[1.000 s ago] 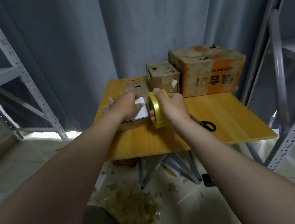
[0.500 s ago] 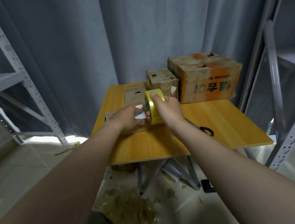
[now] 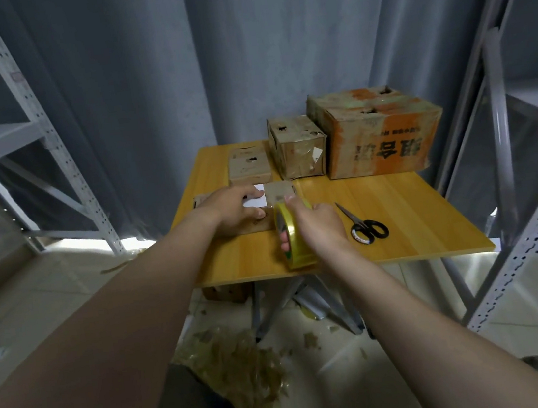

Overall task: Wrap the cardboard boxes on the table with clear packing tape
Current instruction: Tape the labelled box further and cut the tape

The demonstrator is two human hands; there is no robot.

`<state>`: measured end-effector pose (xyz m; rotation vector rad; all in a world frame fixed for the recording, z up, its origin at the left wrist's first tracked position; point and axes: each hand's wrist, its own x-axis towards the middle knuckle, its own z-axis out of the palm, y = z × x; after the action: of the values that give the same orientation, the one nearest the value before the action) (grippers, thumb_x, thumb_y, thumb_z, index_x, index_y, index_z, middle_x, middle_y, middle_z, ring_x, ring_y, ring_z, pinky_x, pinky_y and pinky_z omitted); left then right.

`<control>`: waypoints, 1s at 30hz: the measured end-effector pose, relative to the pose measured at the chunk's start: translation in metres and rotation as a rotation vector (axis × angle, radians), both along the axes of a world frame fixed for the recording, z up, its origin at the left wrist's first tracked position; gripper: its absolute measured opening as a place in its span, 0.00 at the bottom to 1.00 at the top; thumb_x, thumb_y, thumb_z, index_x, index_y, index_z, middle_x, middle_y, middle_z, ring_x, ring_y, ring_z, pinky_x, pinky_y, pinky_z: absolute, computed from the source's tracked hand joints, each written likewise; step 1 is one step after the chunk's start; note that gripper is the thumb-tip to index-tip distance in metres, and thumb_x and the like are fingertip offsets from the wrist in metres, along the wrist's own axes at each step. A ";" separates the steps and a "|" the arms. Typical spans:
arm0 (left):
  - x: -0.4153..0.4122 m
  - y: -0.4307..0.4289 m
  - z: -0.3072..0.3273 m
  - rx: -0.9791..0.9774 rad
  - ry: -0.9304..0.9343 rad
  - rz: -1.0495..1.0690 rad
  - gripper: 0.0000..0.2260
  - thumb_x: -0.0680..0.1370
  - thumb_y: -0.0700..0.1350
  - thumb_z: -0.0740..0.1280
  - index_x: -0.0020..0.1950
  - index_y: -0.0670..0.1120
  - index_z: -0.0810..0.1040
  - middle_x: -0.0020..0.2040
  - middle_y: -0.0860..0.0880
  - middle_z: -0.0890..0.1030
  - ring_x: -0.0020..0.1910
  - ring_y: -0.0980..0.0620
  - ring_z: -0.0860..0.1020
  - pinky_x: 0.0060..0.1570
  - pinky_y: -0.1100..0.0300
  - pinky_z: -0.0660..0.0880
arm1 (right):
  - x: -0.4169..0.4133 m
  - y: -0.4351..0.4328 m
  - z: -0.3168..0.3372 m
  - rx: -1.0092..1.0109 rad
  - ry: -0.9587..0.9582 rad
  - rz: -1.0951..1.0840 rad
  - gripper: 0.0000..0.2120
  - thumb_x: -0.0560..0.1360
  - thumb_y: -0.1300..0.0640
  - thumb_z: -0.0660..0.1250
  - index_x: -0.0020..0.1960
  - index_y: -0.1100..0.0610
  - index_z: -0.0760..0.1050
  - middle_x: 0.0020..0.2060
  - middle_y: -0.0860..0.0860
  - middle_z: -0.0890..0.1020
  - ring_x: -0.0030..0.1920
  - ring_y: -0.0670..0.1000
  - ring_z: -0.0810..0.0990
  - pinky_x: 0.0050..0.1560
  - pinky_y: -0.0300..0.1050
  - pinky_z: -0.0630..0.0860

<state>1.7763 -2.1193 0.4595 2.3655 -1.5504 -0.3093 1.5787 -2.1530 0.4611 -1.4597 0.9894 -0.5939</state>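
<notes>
— Four boxes, we count, on our yellow table [image 3: 420, 234]. Where is the one we are working on?

— The flat box [image 3: 281, 190] lies near the left edge, under our left hand [image 3: 232, 209]. We lay that hand on top, palm down, fingers stretched over the white label [image 3: 258, 201], pressing rather than gripping.

— And the tape roll [image 3: 296, 245]?

— Our right hand [image 3: 321, 227] grips it. The thumb lies over the top of the rim and the fingers curl through the core. The roll stands on edge just beside the flat box's near right corner. Whether a strip already joins roll and box, we cannot tell.

— The other three?

— Along the back edge: a small box [image 3: 249, 168], a middle box [image 3: 297, 148] touching it, and a large orange box [image 3: 378, 133] on the right.

— Anything near our right hand?

— Black-handled scissors [image 3: 367, 228] lie on the table just to its right. Crumpled tape scraps [image 3: 235, 364] litter the floor below.
</notes>
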 end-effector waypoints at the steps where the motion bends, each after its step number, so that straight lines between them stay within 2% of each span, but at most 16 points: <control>1: -0.001 0.003 -0.001 -0.005 0.003 -0.007 0.25 0.81 0.54 0.70 0.78 0.54 0.71 0.80 0.51 0.66 0.78 0.47 0.65 0.71 0.55 0.62 | -0.002 0.004 -0.004 0.002 0.010 0.004 0.20 0.83 0.41 0.63 0.47 0.58 0.76 0.32 0.56 0.86 0.33 0.56 0.85 0.53 0.58 0.84; 6: -0.008 0.016 -0.003 -0.005 0.010 -0.009 0.26 0.80 0.56 0.71 0.77 0.56 0.72 0.81 0.52 0.66 0.79 0.47 0.64 0.74 0.52 0.60 | -0.011 0.021 -0.011 0.068 -0.024 -0.014 0.19 0.82 0.41 0.64 0.49 0.57 0.76 0.34 0.56 0.86 0.29 0.54 0.84 0.42 0.49 0.84; 8: -0.013 0.020 -0.004 -0.006 0.007 -0.016 0.26 0.80 0.56 0.71 0.78 0.55 0.71 0.81 0.52 0.66 0.79 0.47 0.64 0.74 0.53 0.60 | -0.015 0.026 -0.011 0.063 -0.019 -0.017 0.19 0.82 0.41 0.64 0.50 0.58 0.77 0.33 0.55 0.86 0.29 0.53 0.84 0.42 0.48 0.84; 13: -0.030 0.031 -0.002 0.017 -0.028 -0.031 0.26 0.81 0.55 0.69 0.79 0.55 0.70 0.82 0.53 0.64 0.79 0.47 0.63 0.73 0.53 0.60 | -0.027 0.042 -0.011 0.074 -0.034 -0.026 0.19 0.82 0.42 0.64 0.48 0.58 0.78 0.31 0.56 0.85 0.31 0.56 0.85 0.45 0.52 0.85; 20: -0.043 0.047 -0.006 0.029 -0.008 -0.050 0.26 0.79 0.56 0.73 0.76 0.56 0.73 0.78 0.51 0.70 0.75 0.44 0.69 0.70 0.52 0.67 | -0.052 0.070 -0.022 0.154 -0.082 -0.019 0.15 0.81 0.44 0.64 0.52 0.57 0.75 0.35 0.60 0.87 0.34 0.59 0.85 0.52 0.61 0.85; 24: -0.056 0.058 -0.006 0.027 0.004 -0.061 0.26 0.79 0.55 0.72 0.76 0.54 0.73 0.78 0.50 0.70 0.75 0.43 0.69 0.68 0.52 0.67 | -0.066 0.081 -0.027 0.149 -0.071 -0.024 0.12 0.82 0.47 0.64 0.48 0.55 0.72 0.35 0.59 0.87 0.35 0.59 0.86 0.51 0.59 0.85; 30: -0.062 0.062 -0.006 0.040 0.011 -0.052 0.26 0.80 0.55 0.71 0.77 0.54 0.72 0.80 0.50 0.68 0.77 0.44 0.67 0.71 0.51 0.65 | -0.068 0.093 -0.044 0.062 -0.082 -0.089 0.14 0.83 0.45 0.64 0.50 0.56 0.77 0.32 0.56 0.86 0.35 0.57 0.87 0.49 0.62 0.85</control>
<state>1.7140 -2.0572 0.4537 2.3520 -1.6177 -0.3679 1.5105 -2.0598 0.4175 -1.3317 1.0037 -0.6763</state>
